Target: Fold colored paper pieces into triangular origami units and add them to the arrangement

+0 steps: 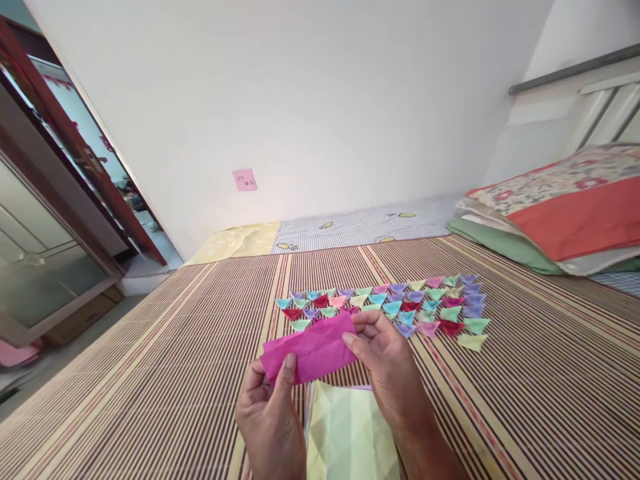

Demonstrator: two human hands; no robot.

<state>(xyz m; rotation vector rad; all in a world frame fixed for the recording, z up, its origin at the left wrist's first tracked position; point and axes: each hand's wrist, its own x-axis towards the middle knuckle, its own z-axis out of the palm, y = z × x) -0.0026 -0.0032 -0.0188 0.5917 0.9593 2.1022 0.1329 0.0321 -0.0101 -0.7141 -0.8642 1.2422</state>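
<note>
A folded sheet of magenta paper (317, 350) is stretched between my two hands, above the striped mat. My left hand (273, 407) pinches its left end, thumb on the near face. At the other end, my right hand (383, 357) grips the upper right corner between thumb and fingers. Below the paper lies a stack of pale yellow-green sheets (350, 433), partly covered by my right forearm. Beyond my hands, several rows of small folded paper pieces (393, 308) in many colours lie on the mat; the magenta paper and my right hand hide some of them.
The striped mat (190, 373) covers the bed surface. Folded bedding (575, 207) is piled at the right. A checked cloth (350, 230) and a yellow cloth (240, 241) run along the wall, where a pink note (245, 180) is stuck. A doorway stands at the left.
</note>
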